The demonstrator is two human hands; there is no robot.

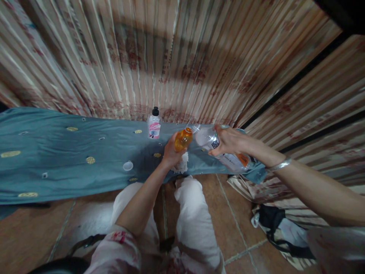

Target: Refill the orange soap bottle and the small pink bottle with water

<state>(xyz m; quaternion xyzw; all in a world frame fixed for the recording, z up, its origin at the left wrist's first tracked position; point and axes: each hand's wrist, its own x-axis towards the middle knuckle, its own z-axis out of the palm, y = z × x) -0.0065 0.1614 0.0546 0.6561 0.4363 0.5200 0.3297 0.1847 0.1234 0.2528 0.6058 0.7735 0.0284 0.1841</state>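
My left hand (171, 152) is wrapped round a small orange bottle (182, 140), held tilted above the cloth. In my right hand (228, 140) is a larger clear plastic bottle (232, 161) with a white and orange label, tipped so that one end points at the orange bottle's mouth. A clear see-through piece (195, 127) lies between the two bottles; its shape is too blurred to name, and I cannot tell whether the bottles touch. Below my left hand is a crumpled white tissue-like thing (183, 163), partly hidden by the hand.
A clear bottle (154, 127) with a pink label and black cap stands upright near the curtain (159, 68). A white round lid (128, 166) lies on the blue-green cloth (65, 152). A black and white bag (273, 224) rests on the tiled floor (228, 205).
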